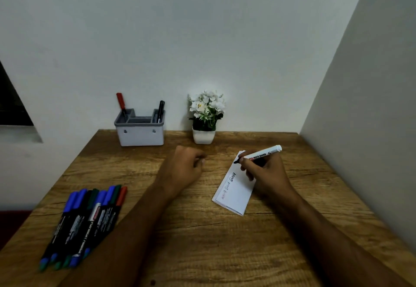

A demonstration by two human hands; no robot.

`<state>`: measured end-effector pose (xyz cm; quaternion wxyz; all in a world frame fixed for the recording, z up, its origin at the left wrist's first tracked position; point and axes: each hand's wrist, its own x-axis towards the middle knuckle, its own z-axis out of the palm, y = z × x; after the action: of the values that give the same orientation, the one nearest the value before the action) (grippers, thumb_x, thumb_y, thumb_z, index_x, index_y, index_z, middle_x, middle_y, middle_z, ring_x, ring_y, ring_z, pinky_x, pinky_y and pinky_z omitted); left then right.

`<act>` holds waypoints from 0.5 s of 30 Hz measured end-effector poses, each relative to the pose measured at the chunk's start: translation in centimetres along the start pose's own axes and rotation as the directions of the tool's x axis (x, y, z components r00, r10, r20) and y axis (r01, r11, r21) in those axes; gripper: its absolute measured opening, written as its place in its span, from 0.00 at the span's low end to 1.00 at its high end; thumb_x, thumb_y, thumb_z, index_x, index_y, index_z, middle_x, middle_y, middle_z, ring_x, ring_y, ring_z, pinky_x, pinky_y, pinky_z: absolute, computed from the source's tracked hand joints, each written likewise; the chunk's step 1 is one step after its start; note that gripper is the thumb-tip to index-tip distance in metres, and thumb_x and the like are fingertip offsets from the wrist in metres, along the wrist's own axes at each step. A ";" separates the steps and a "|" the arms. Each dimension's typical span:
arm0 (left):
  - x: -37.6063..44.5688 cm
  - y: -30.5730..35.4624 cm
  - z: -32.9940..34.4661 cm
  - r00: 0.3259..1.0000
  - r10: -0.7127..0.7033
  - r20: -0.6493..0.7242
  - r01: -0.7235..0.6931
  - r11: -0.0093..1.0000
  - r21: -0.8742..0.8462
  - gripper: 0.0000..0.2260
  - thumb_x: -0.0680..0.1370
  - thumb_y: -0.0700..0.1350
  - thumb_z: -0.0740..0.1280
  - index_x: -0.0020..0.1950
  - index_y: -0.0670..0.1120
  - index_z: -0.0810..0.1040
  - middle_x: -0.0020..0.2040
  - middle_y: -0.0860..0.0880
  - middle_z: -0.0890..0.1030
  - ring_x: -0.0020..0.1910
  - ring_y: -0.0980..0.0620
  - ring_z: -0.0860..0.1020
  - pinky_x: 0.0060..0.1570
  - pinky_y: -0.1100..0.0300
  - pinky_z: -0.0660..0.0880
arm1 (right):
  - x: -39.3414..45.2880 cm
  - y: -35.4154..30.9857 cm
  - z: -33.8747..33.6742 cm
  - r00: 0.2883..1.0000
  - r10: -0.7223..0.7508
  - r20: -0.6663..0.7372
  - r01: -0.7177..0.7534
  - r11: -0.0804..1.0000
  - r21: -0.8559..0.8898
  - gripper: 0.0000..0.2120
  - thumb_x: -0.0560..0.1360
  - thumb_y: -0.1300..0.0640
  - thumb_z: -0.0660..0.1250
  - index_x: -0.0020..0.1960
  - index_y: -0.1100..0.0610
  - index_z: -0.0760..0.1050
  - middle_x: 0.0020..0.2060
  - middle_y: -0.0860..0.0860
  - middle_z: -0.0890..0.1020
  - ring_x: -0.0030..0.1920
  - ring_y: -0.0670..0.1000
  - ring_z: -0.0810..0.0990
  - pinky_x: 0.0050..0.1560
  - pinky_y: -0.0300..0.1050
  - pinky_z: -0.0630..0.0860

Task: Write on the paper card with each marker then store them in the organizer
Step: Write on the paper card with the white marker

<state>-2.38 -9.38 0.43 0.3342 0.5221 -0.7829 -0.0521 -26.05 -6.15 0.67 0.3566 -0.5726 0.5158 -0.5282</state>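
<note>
My right hand (265,174) grips a white whiteboard marker (261,154) with its black tip down on the far end of the white paper card (236,193). The card lies on the table and bears a few written words in red and black. My left hand (184,167) rests on the table to the card's left, fingers curled; whether it holds the marker's cap is hidden. The grey and white organizer (140,130) stands at the back with a red marker (121,104) in its left slot and a black marker (160,110) in its right slot. Several markers (85,221) lie side by side at the front left.
A small white pot of white flowers (206,117) stands at the back, right of the organizer. The wooden table (202,241) meets a wall behind and another wall along its right side. The table's left edge drops off beside the row of markers.
</note>
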 end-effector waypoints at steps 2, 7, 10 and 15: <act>0.1 -0.3 -0.4 0.997 -0.072 0.013 0.072 0.995 0.066 0.10 0.76 0.47 0.69 0.57 0.51 0.84 0.50 0.54 0.85 0.48 0.57 0.81 0.48 0.55 0.81 | -0.1 -0.1 0.1 1.000 0.012 0.002 -0.012 1.000 0.025 0.02 0.77 0.58 0.75 0.48 0.57 0.86 0.39 0.56 0.87 0.35 0.49 0.82 0.39 0.47 0.79; -0.5 -0.7 -0.7 0.975 -0.172 0.140 0.148 0.975 0.164 0.11 0.75 0.43 0.71 0.56 0.51 0.84 0.50 0.52 0.85 0.49 0.55 0.81 0.50 0.55 0.81 | -0.5 -0.7 0.4 0.998 -0.032 0.049 0.031 0.999 0.005 0.03 0.78 0.60 0.74 0.49 0.57 0.87 0.39 0.55 0.88 0.34 0.47 0.82 0.38 0.46 0.80; -0.6 -0.8 -0.7 0.965 -0.207 0.164 0.178 0.969 0.174 0.09 0.74 0.42 0.71 0.53 0.51 0.85 0.49 0.52 0.85 0.48 0.55 0.81 0.50 0.55 0.81 | -0.8 -0.9 0.8 0.996 -0.046 0.081 0.046 0.999 0.001 0.04 0.78 0.62 0.73 0.48 0.56 0.86 0.39 0.52 0.88 0.34 0.45 0.83 0.36 0.44 0.80; -0.2 0.6 -1.4 0.912 -0.409 0.023 0.409 0.904 -0.121 0.07 0.71 0.45 0.78 0.46 0.46 0.85 0.41 0.50 0.84 0.38 0.54 0.82 0.39 0.61 0.80 | -1.5 -1.3 1.1 0.986 -0.137 0.098 0.132 0.990 0.059 0.03 0.76 0.66 0.75 0.48 0.60 0.85 0.37 0.51 0.87 0.33 0.49 0.82 0.33 0.45 0.79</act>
<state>-1.98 -8.53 1.67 0.3484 0.6532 -0.6508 -0.1684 -24.53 -4.60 1.35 0.3607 -0.6229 0.4432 -0.5343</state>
